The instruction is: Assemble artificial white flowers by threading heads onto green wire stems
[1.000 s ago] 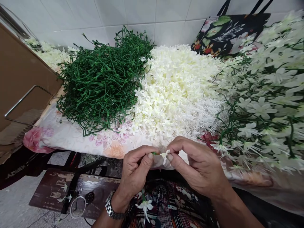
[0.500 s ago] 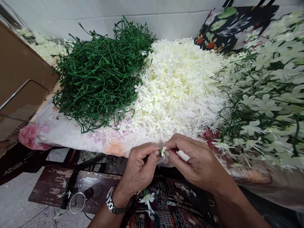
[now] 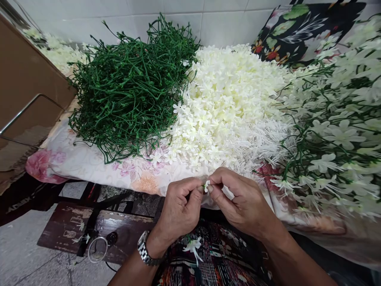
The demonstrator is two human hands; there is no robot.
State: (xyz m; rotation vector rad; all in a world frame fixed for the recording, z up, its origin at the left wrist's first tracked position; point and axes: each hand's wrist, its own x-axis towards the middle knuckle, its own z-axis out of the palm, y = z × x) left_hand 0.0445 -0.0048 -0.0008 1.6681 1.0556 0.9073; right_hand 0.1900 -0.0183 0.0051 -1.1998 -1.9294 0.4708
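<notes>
My left hand (image 3: pixel 182 208) is closed in a pinch on a green plastic stem, most of it hidden by the fingers. Against the stem's tip sits a small white artificial flower (image 3: pixel 206 186), pinched between the thumb and forefinger of my right hand (image 3: pixel 244 204). Below my left hand hangs another white flower (image 3: pixel 193 245) with long thin stamens, in front of the patterned clothing. Just beyond my hands lies a heap of loose cream-white blossoms (image 3: pixel 220 95), with thin white stamens (image 3: pixel 256 139) at its near right side. A tangled pile of green stems (image 3: pixel 127 91) lies left of the blossoms.
Assembled white flowers on green stems (image 3: pixel 342 135) are heaped at the right. A floral cloth (image 3: pixel 98 171) covers the work surface. At the left stands a cardboard box (image 3: pixel 29 75); below is a dark wooden bench (image 3: pixel 125 230). A black floral bag (image 3: pixel 300 33) leans against the tiled wall.
The view has shifted slightly, so the piles appear a little further right. Both hands keep their pinch, and the small flower and the stem tip still meet between the fingertips.
</notes>
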